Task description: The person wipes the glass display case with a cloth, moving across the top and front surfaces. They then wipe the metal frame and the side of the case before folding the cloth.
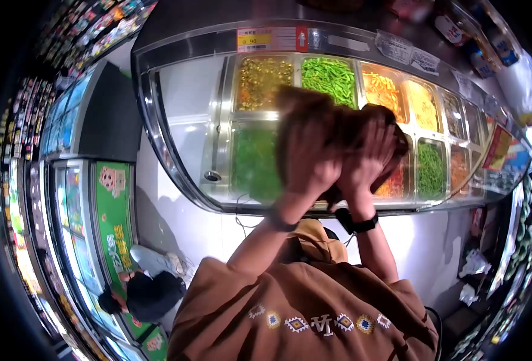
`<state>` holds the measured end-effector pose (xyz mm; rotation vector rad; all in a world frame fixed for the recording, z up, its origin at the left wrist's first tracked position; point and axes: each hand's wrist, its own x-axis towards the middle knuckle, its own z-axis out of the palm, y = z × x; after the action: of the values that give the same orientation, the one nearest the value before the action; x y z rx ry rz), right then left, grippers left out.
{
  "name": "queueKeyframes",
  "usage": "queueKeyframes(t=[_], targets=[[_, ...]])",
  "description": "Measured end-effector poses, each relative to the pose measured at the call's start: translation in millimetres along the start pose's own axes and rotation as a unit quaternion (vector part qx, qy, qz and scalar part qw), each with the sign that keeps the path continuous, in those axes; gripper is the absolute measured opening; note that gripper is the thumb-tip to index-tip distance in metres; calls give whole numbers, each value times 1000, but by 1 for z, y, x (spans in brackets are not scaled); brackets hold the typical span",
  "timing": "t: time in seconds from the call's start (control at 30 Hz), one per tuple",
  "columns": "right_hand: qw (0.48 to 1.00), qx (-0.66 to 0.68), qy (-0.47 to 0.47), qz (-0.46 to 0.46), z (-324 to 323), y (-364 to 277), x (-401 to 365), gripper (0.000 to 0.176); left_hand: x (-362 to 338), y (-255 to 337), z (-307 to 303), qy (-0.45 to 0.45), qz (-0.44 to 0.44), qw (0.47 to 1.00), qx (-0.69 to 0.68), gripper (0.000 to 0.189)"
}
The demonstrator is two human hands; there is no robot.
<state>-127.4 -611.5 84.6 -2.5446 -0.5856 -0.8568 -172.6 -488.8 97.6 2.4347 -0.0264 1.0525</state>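
Note:
A dark brown cloth point(340, 125) is bunched over the glass of a food display counter. My left hand point(314, 159) lies on its left part, blurred by motion. On the right part, my right hand point(368, 155) is spread against the fabric, its fingers pointing away from me. A dark band circles each wrist. Under the glass stand trays of food, among them green cut vegetables point(329, 78), yellowish pieces point(265, 81) and orange strips point(381, 89). The cloth and hands hide part of the middle trays.
A price label point(272, 40) sits on the counter's far ledge. Packaged goods point(452, 30) stand beyond it at the right. To the left, a person in a dark top point(151, 296) is beside a green-fronted freezer point(111, 207). Stocked shelves line both sides.

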Motion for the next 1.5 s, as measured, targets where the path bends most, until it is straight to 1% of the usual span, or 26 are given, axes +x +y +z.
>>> queueKeyframes(t=[0.03, 0.13, 0.17, 0.2, 0.23, 0.3, 0.33, 0.37, 0.4, 0.47, 0.53, 0.6, 0.7, 0.77, 0.8, 0.87, 0.9, 0.97, 1.03, 1.1, 1.17, 1.23, 1.3, 1.33, 1.37, 1.5], targets=[[1000, 20, 11, -21, 5, -23, -5, 69, -13, -17, -10, -10, -11, 1000, 16, 33], [998, 28, -52, -20, 15, -87, -14, 65, -27, -46, -62, -42, -18, 998, 37, 47], [995, 57, -60, -54, 21, -100, -22, 67, -29, -55, -80, -41, -27, 998, 41, 48], [989, 93, -98, -58, 26, -116, -29, 65, -32, -64, -99, -40, -36, 997, 46, 50], [987, 110, -93, -66, 29, -127, -34, 62, -55, -83, -102, -43, -63, 993, 91, 52], [983, 143, -84, -83, 35, -150, -44, 55, -70, -99, -111, -19, -54, 994, 88, 52], [982, 139, -78, -103, 38, -152, -50, 54, -105, -121, -106, -44, -76, 990, 108, 53], [980, 136, -72, -123, 40, -151, -55, 53, -108, -124, -110, -81, -60, 986, 134, 69], [974, 164, -69, -138, 38, -148, -54, 53, -130, -134, -104, -94, -98, 983, 122, 69], [958, 222, -63, -172, 34, -139, -50, 55, -138, -132, -97, -99, -118, 978, 144, 63], [951, 219, -74, -206, 25, -127, -44, 56, -106, -99, -101, -80, -79, 972, 209, 51], [943, 228, -86, -225, 18, -110, -42, 55, -98, -79, -90, -62, -106, 976, 177, 52], [938, 255, -114, -204, 13, -77, -43, 53, -96, -53, -59, -14, -136, 981, 135, 53], [955, 210, -76, -196, 8, -44, -42, 55, -102, -43, -32, 10, -150, 982, 111, 56], [960, 201, -76, -180, 5, -25, -40, 55, -115, -42, -16, -28, -148, 982, 114, 60], [971, 164, -74, -156, -14, 19, -35, 55, -128, -25, 20, -145, -142, 968, 145, 70], [973, 149, -96, -151, -24, 47, -30, 61, -115, 0, 40, -124, -125, 975, 133, 68], [981, 118, -46, -147, -41, 99, -26, 62, -82, 53, 80, -89, -95, 984, 118, 65], [985, 126, -45, -110, -49, 154, -29, 62, -56, 107, 113, -73, -66, 990, 101, 61], [992, 69, -35, -96, -57, 210, -37, 62, -38, 155, 141, -64, -37, 994, 78, 58], [993, 81, 9, -81, -65, 259, -43, 62, -25, 196, 168, -53, -10, 997, 54, 56], [995, 57, 54, -67, -68, 302, -49, 63, -17, 229, 196, -45, 14, 998, 29, 54], [996, 45, 69, -42, -71, 338, -64, 65, -14, 254, 220, -56, 30, 998, 5, 53], [997, 24, 66, -38, -70, 352, -70, 66, -16, 263, 229, -73, 31, 997, -8, 47], [997, 26, 71, -27, -68, 358, -76, 66, -18, 268, 233, -89, 33, 995, -22, 42], [996, 26, 86, 5, -65, 358, -82, 65, -23, 263, 231, -69, 67, 995, -41, 35]])
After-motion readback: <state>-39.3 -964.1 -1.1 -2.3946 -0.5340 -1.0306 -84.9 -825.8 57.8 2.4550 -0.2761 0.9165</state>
